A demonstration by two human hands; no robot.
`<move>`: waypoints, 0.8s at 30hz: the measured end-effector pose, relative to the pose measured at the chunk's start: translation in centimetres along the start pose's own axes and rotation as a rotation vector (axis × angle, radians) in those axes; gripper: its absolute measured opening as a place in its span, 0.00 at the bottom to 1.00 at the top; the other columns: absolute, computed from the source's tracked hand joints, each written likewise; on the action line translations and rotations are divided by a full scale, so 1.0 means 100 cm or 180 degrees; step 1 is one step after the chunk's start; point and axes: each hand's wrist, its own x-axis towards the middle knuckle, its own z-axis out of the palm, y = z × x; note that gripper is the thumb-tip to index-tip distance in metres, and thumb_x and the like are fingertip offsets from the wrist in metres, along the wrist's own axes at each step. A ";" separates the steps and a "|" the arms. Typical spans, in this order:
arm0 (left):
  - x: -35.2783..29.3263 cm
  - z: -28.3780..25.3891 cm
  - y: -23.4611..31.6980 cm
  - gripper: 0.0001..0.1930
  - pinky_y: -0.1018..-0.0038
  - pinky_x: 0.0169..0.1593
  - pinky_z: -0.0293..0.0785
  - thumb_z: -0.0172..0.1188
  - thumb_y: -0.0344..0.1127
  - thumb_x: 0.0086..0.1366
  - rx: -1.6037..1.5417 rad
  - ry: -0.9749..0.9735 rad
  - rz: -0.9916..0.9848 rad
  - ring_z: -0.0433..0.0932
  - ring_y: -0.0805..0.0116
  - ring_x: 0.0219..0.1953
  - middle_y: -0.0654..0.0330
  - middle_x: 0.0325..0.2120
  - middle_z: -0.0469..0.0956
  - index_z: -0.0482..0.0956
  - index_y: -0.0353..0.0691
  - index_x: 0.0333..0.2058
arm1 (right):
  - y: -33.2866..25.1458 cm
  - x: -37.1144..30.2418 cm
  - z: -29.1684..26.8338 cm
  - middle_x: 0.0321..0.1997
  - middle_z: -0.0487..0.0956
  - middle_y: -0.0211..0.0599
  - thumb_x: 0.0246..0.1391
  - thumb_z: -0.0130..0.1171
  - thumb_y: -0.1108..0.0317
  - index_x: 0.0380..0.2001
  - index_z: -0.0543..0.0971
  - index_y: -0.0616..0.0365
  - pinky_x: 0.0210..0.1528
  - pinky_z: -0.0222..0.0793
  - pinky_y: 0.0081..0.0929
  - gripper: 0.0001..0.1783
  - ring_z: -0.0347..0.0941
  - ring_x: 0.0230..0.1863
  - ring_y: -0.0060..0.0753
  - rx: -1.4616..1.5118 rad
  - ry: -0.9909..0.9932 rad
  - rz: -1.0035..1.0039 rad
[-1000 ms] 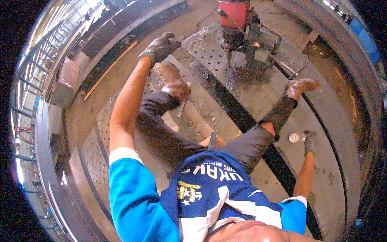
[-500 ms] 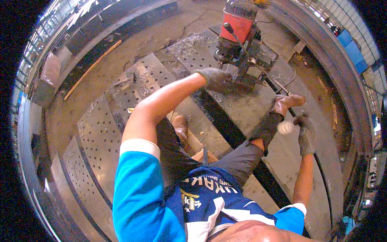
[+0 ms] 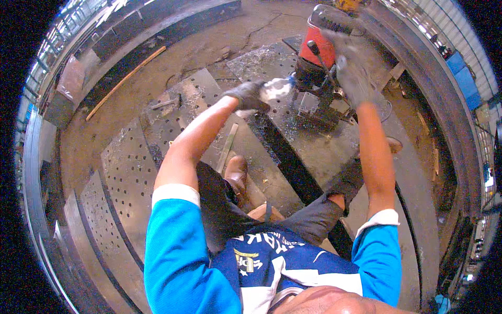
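Observation:
A red and black drilling machine [image 3: 317, 47], which looks like a portable magnetic drill, stands on steel plates at the far side, ahead of me. My left hand [image 3: 247, 97], in a dark grey glove, is closed round a whitish bottle [image 3: 277, 90]. The bottle's blue tip points at the lower part of the drill. On the machine's right side is my gloved right hand [image 3: 356, 81], smeared by motion, so its fingers cannot be made out. A black-knobbed lever [image 3: 314, 48] sticks up just left of that hand.
Perforated steel plates [image 3: 123, 172] lie side by side, with dark gaps between them. Metal shavings are scattered near the drill. A T-shaped tool [image 3: 167, 102] rests on a plate. My boot [image 3: 237, 172] stands by a wooden strip [image 3: 228, 144]. A black cable [image 3: 410, 220] runs along the right.
My right hand has gone up from beside my right leg to the drill. The whitish bottle, earlier by my right hand, is now in my left, which has drawn back leftward from the machine.

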 end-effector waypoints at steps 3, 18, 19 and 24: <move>0.016 -0.010 -0.041 0.46 0.59 0.61 0.75 0.81 0.56 0.43 0.0427 0.0177 -0.0252 0.80 0.49 0.57 0.50 0.54 0.83 0.76 0.46 0.61 | 0.089 0.041 0.049 0.58 0.81 0.46 0.64 0.49 0.66 0.61 0.77 0.52 0.66 0.69 0.43 0.23 0.76 0.61 0.47 -0.0405 -0.0245 -0.0396; 0.052 0.043 -0.054 0.25 0.55 0.53 0.79 0.70 0.53 0.54 0.0262 -0.0798 -0.1219 0.84 0.53 0.50 0.55 0.48 0.86 0.87 0.48 0.48 | 0.056 0.080 0.165 0.49 0.82 0.33 0.64 0.47 0.53 0.56 0.82 0.44 0.50 0.70 0.33 0.23 0.74 0.46 0.32 -0.0001 -0.2881 0.1139; 0.057 0.042 -0.053 0.27 0.54 0.55 0.79 0.71 0.55 0.52 0.0594 -0.0781 -0.0903 0.83 0.53 0.52 0.56 0.51 0.85 0.87 0.51 0.50 | 0.033 0.078 0.156 0.43 0.82 0.34 0.65 0.43 0.53 0.55 0.83 0.45 0.43 0.70 0.30 0.25 0.72 0.39 0.31 -0.0197 -0.2793 0.1266; 0.069 0.056 -0.048 0.26 0.59 0.54 0.81 0.75 0.45 0.49 0.0751 -0.0435 -0.0892 0.85 0.55 0.51 0.56 0.50 0.85 0.88 0.48 0.49 | 0.063 0.074 0.168 0.41 0.83 0.37 0.66 0.41 0.57 0.53 0.84 0.45 0.42 0.71 0.30 0.24 0.73 0.37 0.31 -0.0517 -0.2758 0.1166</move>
